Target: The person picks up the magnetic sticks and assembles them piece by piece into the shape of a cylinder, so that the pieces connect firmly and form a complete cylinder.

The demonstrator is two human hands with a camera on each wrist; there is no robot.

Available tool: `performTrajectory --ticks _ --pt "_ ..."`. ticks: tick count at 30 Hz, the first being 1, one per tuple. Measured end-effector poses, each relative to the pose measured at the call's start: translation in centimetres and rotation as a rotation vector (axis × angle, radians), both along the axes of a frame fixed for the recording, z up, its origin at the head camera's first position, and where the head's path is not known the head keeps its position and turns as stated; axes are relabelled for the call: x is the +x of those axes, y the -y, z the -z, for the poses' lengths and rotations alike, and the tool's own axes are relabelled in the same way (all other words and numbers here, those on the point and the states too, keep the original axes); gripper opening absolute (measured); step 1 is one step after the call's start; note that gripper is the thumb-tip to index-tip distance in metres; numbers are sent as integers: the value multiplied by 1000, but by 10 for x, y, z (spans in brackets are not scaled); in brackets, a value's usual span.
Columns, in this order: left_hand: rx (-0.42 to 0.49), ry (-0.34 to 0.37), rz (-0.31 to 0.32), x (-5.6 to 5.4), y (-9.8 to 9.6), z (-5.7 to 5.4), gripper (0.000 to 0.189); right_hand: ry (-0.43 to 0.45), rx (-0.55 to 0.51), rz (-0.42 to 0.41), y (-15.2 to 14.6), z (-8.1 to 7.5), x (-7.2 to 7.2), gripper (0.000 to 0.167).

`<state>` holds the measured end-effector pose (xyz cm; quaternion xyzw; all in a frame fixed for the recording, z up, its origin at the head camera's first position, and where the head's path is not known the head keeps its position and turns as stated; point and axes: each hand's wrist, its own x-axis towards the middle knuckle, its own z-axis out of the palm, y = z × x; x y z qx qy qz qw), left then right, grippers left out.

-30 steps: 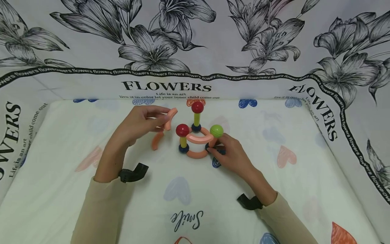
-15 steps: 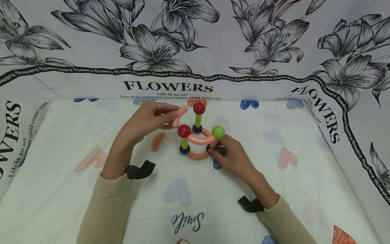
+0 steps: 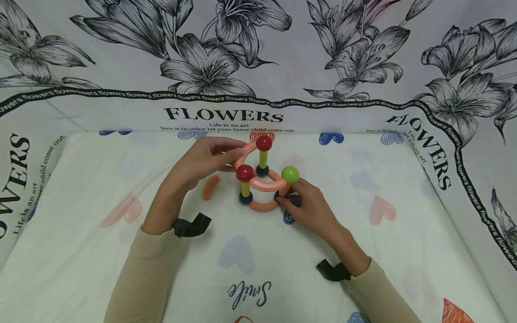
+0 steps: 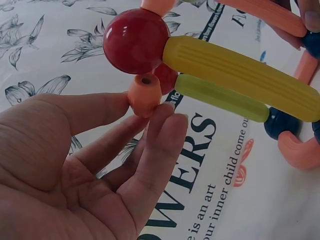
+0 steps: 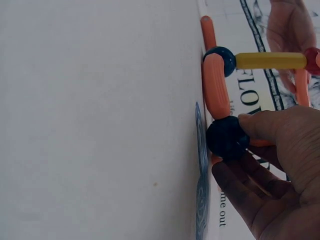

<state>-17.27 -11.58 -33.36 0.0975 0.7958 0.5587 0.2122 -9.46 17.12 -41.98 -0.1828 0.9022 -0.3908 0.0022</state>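
My left hand (image 3: 206,161) pinches a curved orange rod (image 3: 245,153) between thumb and fingers. Its far end meets the back red ball (image 3: 264,143); the near end, with a hole in it (image 4: 145,95), is right by the front red ball (image 4: 136,41). Those balls top upright yellow (image 4: 240,75) and yellow-green rods (image 3: 263,159). Across the front, another curved orange rod (image 3: 266,185) runs to a green ball (image 3: 290,174). At the base, my right hand (image 3: 313,208) pinches a dark blue ball (image 5: 227,137), one of several joined by curved orange rods.
A loose curved orange rod (image 3: 210,187) lies on the cloth (image 3: 194,278) left of the frame. The printed cloth spreads under everything, its flower border at the back. Black wrist cameras (image 3: 193,225) sit on both wrists.
My left hand has moved right with its curved orange rod, from left of the frame up to the red balls. The right hand keeps hold of the dark blue ball.
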Motion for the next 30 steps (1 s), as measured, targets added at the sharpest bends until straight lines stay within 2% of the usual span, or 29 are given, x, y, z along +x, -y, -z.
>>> performTrajectory --ticks 10,20,30 --pt "32 30 17 -3 1 0 42 7 2 -2 1 -2 0 22" --pt "-1 92 45 -4 0 2 48 6 1 -9 0 -1 0 23" --pt "-10 62 25 -1 -1 -1 50 -1 -13 -12 -1 0 0 22"
